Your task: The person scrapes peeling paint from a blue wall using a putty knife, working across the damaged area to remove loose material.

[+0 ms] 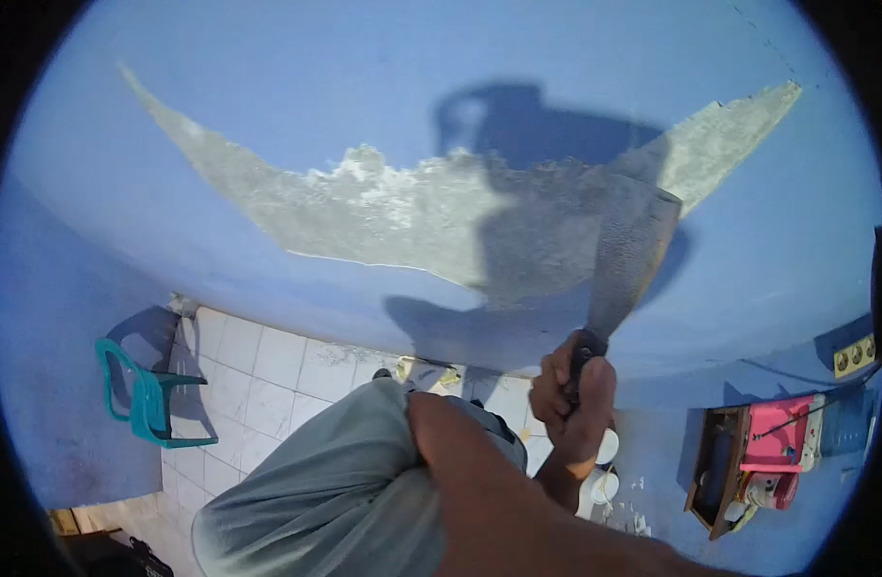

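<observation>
My right hand (574, 389) grips the dark handle of a wide-bladed scraper (635, 240), its fingers wrapped round on one side and the thumb on the other. The worn metal blade points up and overlaps the right part of a bare grey patch (364, 212) on the blue wall (297, 77). Along its upper edge the patch is ragged and whitish where the paint ends. A bare arm (489, 471) reaches across the front toward my bent knee (364, 433) in grey cloth; no left hand shows at its end.
A green plastic chair (151, 404) stands at the left on white floor tiles (268, 361), with crumbs along the wall foot. White containers (604, 486) are behind my forearm. At right are a wooden shelf (720, 462), a pink item (778, 433) and a wall socket strip (853, 358).
</observation>
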A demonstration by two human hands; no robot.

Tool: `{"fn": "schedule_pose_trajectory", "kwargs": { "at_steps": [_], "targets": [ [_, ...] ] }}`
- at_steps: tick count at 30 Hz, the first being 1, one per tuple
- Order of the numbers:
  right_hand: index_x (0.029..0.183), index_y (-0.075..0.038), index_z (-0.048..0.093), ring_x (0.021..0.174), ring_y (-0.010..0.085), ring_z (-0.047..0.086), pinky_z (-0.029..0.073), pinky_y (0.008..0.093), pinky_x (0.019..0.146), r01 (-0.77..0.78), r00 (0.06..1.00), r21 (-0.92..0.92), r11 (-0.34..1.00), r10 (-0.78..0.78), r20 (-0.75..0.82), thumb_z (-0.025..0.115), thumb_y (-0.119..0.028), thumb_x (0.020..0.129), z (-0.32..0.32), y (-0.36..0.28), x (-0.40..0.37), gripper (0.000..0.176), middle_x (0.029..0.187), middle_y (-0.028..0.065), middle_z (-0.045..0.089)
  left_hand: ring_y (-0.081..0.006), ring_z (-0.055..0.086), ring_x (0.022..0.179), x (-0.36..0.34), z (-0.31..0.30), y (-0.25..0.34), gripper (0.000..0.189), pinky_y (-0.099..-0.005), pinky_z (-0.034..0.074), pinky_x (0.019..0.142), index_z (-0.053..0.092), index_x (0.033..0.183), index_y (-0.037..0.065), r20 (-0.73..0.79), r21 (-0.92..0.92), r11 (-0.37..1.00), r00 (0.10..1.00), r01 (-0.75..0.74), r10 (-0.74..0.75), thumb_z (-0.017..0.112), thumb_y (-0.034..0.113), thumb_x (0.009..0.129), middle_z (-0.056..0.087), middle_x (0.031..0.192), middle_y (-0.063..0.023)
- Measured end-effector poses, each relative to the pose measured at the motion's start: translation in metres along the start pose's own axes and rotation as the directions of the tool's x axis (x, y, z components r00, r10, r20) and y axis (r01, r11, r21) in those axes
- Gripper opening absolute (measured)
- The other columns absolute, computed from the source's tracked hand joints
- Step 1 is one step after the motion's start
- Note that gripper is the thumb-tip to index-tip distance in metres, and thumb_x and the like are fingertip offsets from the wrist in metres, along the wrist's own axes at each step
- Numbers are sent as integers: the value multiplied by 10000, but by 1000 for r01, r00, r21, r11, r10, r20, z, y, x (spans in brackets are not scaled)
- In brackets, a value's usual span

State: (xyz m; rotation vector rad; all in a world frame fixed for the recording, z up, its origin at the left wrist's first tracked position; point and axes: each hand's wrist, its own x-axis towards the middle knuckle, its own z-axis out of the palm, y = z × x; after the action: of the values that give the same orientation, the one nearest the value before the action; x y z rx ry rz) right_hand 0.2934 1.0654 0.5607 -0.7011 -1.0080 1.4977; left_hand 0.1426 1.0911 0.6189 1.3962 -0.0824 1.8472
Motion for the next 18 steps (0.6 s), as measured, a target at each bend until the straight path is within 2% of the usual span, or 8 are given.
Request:
{"fn": "schedule_pose_trajectory", "kwargs": {
  "at_steps": [6, 10, 11, 12, 14, 15, 17, 18],
  "targets": [
    [757, -32, 410, 362, 36, 258, 208, 192, 328, 22, 1000, 46, 999, -22, -6, 401, -417, 898, 1, 0, -5, 410, 479, -32, 302, -197, 484, 652, 25, 27, -54, 354, -297, 381, 616, 498, 931, 66, 167, 72, 995, 985, -66, 53, 541, 397, 813, 465, 817, -67],
    [754, -29, 421, 362, 46, 287, 227, 197, 341, 26, 998, 129, 991, -19, -53, 424, -410, 890, 2, -2, -2, 405, 479, -21, 330, -197, 483, 626, -148, 184, -62, 352, -287, 376, 607, 504, 917, 63, 335, 12, 995, 938, -100, 90, 544, 396, 810, 467, 806, -68],
    [753, -27, 422, 373, 50, 313, 246, 194, 355, 43, 995, 124, 991, -31, -96, 445, -377, 890, 3, -2, -3, 377, 482, -14, 346, -197, 483, 620, -135, 178, -69, 352, -285, 375, 605, 506, 913, 62, 363, -1, 995, 927, -99, 92, 545, 395, 809, 467, 803, -68],
    [753, -27, 422, 373, 50, 313, 246, 194, 355, 56, 994, 120, 991, -44, -102, 445, -377, 890, 4, -3, -4, 377, 482, -14, 346, -197, 482, 614, -80, 88, -23, 352, -282, 373, 603, 507, 910, 61, 392, -16, 994, 914, -104, 102, 546, 395, 808, 468, 800, -68],
    [826, -14, 426, 421, 58, 368, 290, 187, 399, 225, 950, -312, 923, -279, -139, 477, -228, 888, 4, -7, -6, 228, 524, 2, 396, -197, 482, 601, -65, 82, -32, 351, -278, 371, 598, 511, 903, 59, 441, -58, 991, 888, -117, 131, 547, 395, 807, 469, 795, -69],
    [826, -14, 426, 421, 58, 368, 290, 187, 399, 234, 944, -325, 916, -294, -149, 477, -228, 888, 7, -9, -4, 228, 524, 2, 396, -197, 482, 594, -53, 58, -21, 351, -275, 369, 596, 512, 899, 58, 465, -83, 989, 873, -121, 146, 548, 394, 806, 469, 792, -69],
    [915, -15, 412, 482, 59, 404, 319, 182, 435, 115, 959, -157, 981, -150, -239, 477, -103, 874, 13, -14, -4, 117, 576, 3, 422, -197, 481, 582, -37, 48, -30, 351, -270, 367, 592, 515, 892, 56, 505, -129, 986, 848, -110, 161, 549, 394, 805, 470, 786, -70],
    [986, -23, 397, 491, 45, 377, 310, 185, 435, 125, 966, -206, 971, -167, -199, 462, -74, 877, 0, -4, -4, 137, 598, -6, 419, -192, 474, 600, -49, 31, -35, 340, -260, 358, 578, 511, 887, 34, 446, 181, 944, 878, -277, 173, 576, 355, 796, 474, 793, -81]
  ]
}}
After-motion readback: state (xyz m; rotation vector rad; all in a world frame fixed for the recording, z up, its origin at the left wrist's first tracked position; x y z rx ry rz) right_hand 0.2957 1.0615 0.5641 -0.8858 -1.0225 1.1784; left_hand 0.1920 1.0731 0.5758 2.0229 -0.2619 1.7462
